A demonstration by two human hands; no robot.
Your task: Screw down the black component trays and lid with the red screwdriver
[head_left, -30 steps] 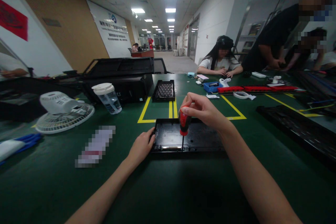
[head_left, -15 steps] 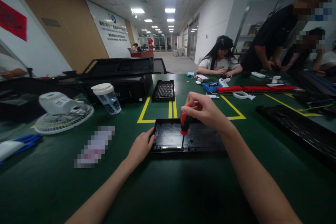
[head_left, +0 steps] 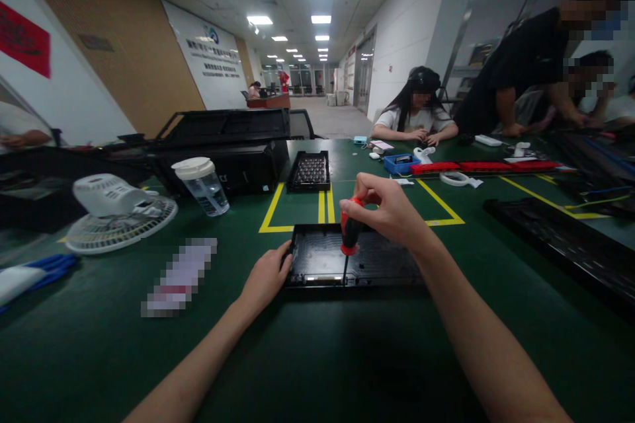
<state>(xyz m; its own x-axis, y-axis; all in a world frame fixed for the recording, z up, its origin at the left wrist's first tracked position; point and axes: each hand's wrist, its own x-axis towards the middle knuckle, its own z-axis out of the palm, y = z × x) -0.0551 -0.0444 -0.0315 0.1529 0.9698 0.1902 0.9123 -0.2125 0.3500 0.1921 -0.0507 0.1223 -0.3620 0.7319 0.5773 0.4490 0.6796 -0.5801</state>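
Note:
My right hand (head_left: 384,208) is closed round the top of a red and black screwdriver (head_left: 351,231), held upright. The screwdriver's shaft points down to the near edge of a shallow black plastic tray-like panel (head_left: 381,271), beside a small pale strip (head_left: 323,279). Whether its tip sits in a screw is too small to tell. My left hand (head_left: 266,277) grips the left edge of the black panel, thumb along the rim and the other fingers partly hidden. The panel lies flat on the green table (head_left: 317,357).
Beyond the panel, a black tray of small parts (head_left: 309,172) stands by yellow tape lines. To the left are a lidded cup (head_left: 202,188), a white fan (head_left: 122,215) and blue-handled tool (head_left: 49,269). At right lies a long black panel (head_left: 550,244). Co-workers are across the table.
My right hand and the screwdriver handle have shifted very slightly; the panel and my left hand stay put. A standing person at the right has moved their arms.

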